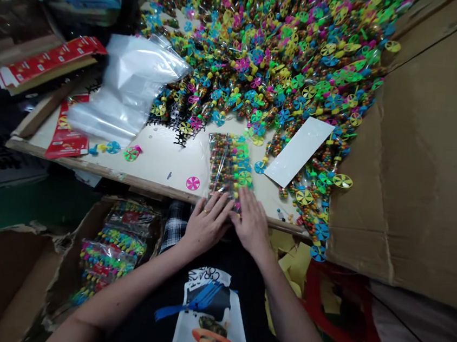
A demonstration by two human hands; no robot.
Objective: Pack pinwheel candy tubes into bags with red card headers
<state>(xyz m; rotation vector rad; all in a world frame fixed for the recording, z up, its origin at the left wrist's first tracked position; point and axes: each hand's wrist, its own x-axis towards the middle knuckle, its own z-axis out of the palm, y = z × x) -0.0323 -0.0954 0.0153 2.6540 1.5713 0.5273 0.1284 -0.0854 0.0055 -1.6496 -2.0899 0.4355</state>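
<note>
A clear plastic bag (229, 163) filled with a row of small colorful fan-topped tubes lies flat near the table's front edge. My left hand (209, 221) rests on the bag's near end, its fingers spread forward, a ring on one finger. Beside it, my right hand (251, 217) lies on the same end with its fingers stretched out. The two hands nearly touch at the thumbs. A white card (299, 151) lies to the right of the bag, partly on the loose tubes. Just left of the bag is a pink fan disc (193, 183).
A large heap of fan-topped tubes (257, 49) covers the table's back and right. Clear bags (129, 84) and red packaging (69, 132) lie at left. A carton (429, 159) stands at right; an open box of filled bags (109, 256) is below left.
</note>
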